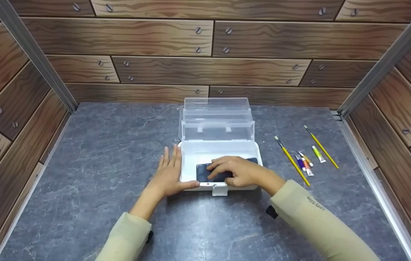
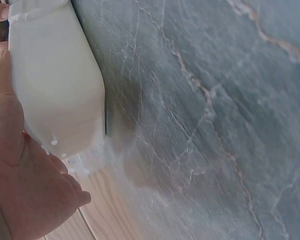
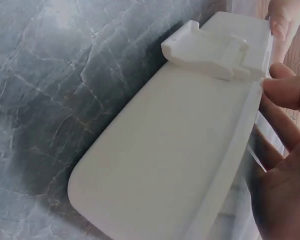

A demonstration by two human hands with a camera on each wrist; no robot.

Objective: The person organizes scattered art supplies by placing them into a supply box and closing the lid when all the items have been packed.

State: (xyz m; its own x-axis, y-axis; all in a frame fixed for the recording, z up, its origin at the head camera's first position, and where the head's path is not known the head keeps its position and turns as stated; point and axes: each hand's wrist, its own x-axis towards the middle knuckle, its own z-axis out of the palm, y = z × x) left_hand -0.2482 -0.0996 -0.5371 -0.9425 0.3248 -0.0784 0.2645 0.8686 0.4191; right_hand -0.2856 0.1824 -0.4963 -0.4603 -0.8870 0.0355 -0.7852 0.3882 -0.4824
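Observation:
A white plastic storage box [image 1: 189, 156] stands with its clear tiered top [image 1: 218, 115] raised at the back. My left hand [image 1: 169, 177] lies along the box's left side, fingers straight, the thumb over the front rim. In the left wrist view that hand [image 2: 25, 170] is against the white wall. Inside the box is a dark, flat rectangular thing [image 1: 203, 173], partly hidden by my right hand [image 1: 239, 172]. The right fingertips rest on its top, fingers loosely bent. The right wrist view shows the right hand [image 3: 285, 185] reaching over the front rim, above the white latch [image 3: 205, 52].
Right of the box lie two yellow-handled paintbrushes [image 1: 292, 161] and several small paint tubes [image 1: 305, 163], with a yellow-green tube [image 1: 318, 154] a little apart. Wood-patterned walls [image 1: 161, 69] and metal frame bars [image 1: 33, 54] bound the grey marbled tabletop [image 1: 118, 145].

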